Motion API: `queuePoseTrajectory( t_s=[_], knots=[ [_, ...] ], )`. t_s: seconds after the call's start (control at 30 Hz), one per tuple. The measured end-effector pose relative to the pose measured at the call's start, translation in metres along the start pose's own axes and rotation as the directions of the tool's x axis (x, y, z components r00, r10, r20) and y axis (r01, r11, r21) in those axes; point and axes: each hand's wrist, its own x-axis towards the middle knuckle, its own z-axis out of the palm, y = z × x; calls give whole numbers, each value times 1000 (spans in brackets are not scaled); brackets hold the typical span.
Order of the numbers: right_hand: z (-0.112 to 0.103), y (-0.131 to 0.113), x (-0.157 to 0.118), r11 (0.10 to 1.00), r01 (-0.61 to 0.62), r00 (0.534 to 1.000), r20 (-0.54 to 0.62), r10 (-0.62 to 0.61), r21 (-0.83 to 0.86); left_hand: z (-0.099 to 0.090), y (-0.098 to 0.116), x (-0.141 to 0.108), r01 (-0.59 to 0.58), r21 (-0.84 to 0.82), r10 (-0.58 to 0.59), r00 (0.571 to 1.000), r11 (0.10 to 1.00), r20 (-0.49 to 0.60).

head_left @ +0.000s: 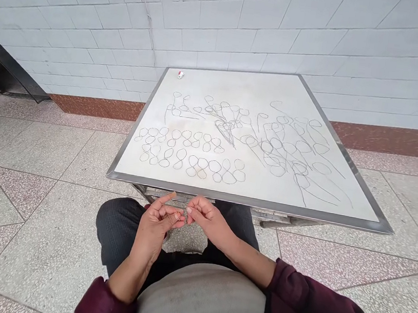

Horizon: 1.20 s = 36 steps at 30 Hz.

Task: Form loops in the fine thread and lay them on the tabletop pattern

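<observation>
My left hand [151,231] is in front of the table's near edge, above my lap. Its thumb presses against the fingers in a pinch, while the index finger sticks out. Close by on the right, my right hand [208,220] pinches thumb and fingertips together, almost touching the left fingertips. Whatever lies between the fingers is too thin to make out. On the white tabletop [242,86] are several thin dark wires: a tangled bundle [228,131] in the middle, looped pieces with long tails [300,168] at right, and rows of small figure-eight pieces [169,150] at front left.
A small white and red object [180,75] sits at the table's far left corner. A metal rim [249,202] edges the table, with metal legs below. A white tiled wall [218,38] stands behind it. Speckled stone floor [48,222] surrounds my seat.
</observation>
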Motion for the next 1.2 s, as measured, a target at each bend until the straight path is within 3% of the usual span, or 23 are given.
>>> queuePoseTrajectory(
  t_s=[0.6, 0.77, 0.9, 1.2],
  knots=[
    [-2, 4, 0, 984, 12, 1000, -18, -15, -176, -4, -3, 2, 18, 29, -19, 999, 999, 35],
    [3, 2, -2, 994, -29, 1000, -7, 30, 106, -2, 0, 1, 34, -19, -33, 999, 999, 8],
    [4, 4, -4, 931, -92, 996, 36, 85, 354, -3, 0, 1, 45, -38, -44, 999, 998, 13],
    [6, 8, -7, 868, -104, 995, 61, 85, 486, -1, -2, 2, -4, -52, 3, 1000, 999, -18]
  ],
)
